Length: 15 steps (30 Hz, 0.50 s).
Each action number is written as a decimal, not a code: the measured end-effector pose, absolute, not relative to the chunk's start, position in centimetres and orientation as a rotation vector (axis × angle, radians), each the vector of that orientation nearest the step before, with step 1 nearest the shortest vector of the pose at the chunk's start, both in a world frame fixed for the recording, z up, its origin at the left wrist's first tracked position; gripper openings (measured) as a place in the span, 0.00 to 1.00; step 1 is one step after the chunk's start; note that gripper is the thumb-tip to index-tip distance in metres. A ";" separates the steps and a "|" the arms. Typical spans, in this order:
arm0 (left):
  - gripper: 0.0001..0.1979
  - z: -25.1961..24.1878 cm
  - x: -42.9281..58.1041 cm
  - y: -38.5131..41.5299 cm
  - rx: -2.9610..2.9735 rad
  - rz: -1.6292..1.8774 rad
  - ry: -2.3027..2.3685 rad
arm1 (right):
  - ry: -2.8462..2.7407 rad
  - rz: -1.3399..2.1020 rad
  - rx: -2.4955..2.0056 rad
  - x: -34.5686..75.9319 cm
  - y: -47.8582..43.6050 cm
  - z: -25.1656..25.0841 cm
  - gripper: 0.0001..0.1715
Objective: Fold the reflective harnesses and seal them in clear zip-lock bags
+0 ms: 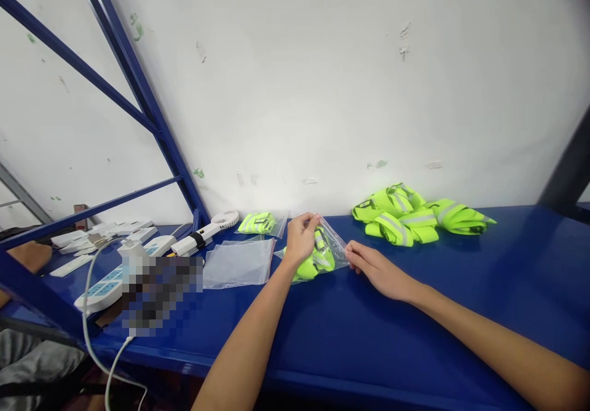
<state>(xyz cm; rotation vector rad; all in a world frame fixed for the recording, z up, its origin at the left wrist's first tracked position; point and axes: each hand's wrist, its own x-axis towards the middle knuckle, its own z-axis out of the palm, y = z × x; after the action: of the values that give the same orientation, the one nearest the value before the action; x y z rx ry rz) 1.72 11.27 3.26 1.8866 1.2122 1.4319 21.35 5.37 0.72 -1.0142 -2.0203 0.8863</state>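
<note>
Between my hands is a clear zip bag (340,252) with a folded neon-yellow reflective strap (318,258) inside. My left hand (302,236) pinches the bag's top edge at its left end. The lower right corner of that edge sits between the thumb and fingers of my right hand (375,268). The bag's opening slants from upper left to lower right. Left of my left hand lies a stack of flat clear bags (237,263). Behind the stack, another bagged yellow strap (257,223) rests by the wall.
Loose yellow reflective straps (401,217) lie heaped at the back right. A white handheld fan (224,220), a power strip (104,288) with cables and a blurred dark item occupy the left. Blue rack posts (152,110) rise there. Another person's arm (28,257) shows at far left.
</note>
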 end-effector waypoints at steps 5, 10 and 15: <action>0.18 3.2 1.7 11.2 1.901 1.450 1.235 | -1.923 1.028 -0.985 21.5 5.8 1.0 0.20; 0.18 3.2 1.7 10.7 1.966 1.468 1.254 | -1.852 1.143 -1.049 22.0 6.5 1.4 0.22; 0.19 3.1 1.8 10.4 2.008 1.460 1.248 | -1.881 1.141 -1.003 22.4 6.9 1.3 0.19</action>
<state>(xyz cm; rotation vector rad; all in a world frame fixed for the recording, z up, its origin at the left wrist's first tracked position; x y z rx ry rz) 1.80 10.45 3.13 2.0078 1.2485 1.4605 22.44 6.92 1.35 -1.0031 -1.8811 1.1408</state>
